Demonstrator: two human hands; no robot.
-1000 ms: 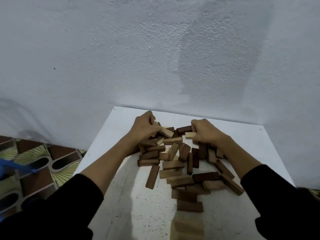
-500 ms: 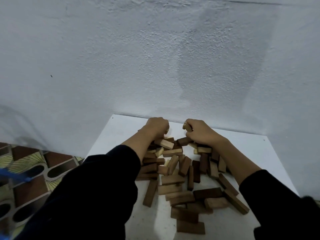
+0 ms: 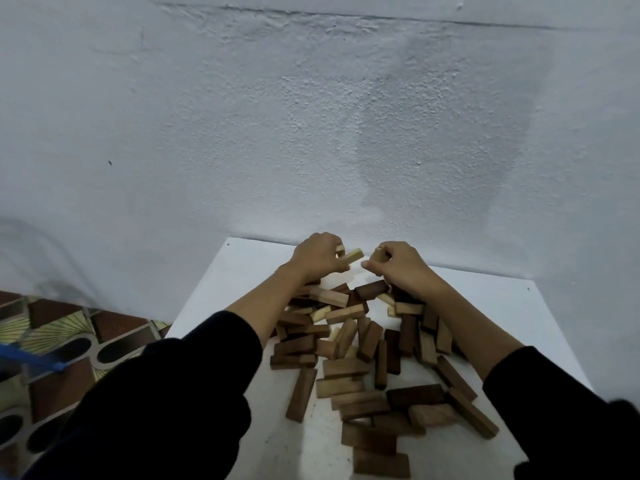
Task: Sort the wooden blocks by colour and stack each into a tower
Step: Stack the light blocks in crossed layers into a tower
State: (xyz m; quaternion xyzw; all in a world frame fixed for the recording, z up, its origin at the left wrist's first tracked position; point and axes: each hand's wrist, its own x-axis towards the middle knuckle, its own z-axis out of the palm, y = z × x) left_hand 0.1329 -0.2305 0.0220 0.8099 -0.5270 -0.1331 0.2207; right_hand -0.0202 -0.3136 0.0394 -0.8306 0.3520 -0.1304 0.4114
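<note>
A jumbled pile of wooden blocks (image 3: 360, 344), pale, mid-brown and dark brown, lies across the white table (image 3: 491, 306). At the pile's far end my left hand (image 3: 317, 254) grips a pale block (image 3: 353, 255) that sticks out to the right, lifted above the heap. My right hand (image 3: 398, 265) is just beside it, its fingers curled round another pale block (image 3: 378, 254). The two hands nearly touch. A dark block (image 3: 372, 289) lies right below them.
A rough white wall (image 3: 311, 133) rises right behind the table's far edge. Patterned floor tiles (image 3: 52, 327) lie to the left, with a blue object (image 3: 31, 358) at the left edge. Bare table surface shows on the far right and near left.
Both hands have risen from the pile's far end, each with a pale block. The camera has tilted, so the table sits lower in view.
</note>
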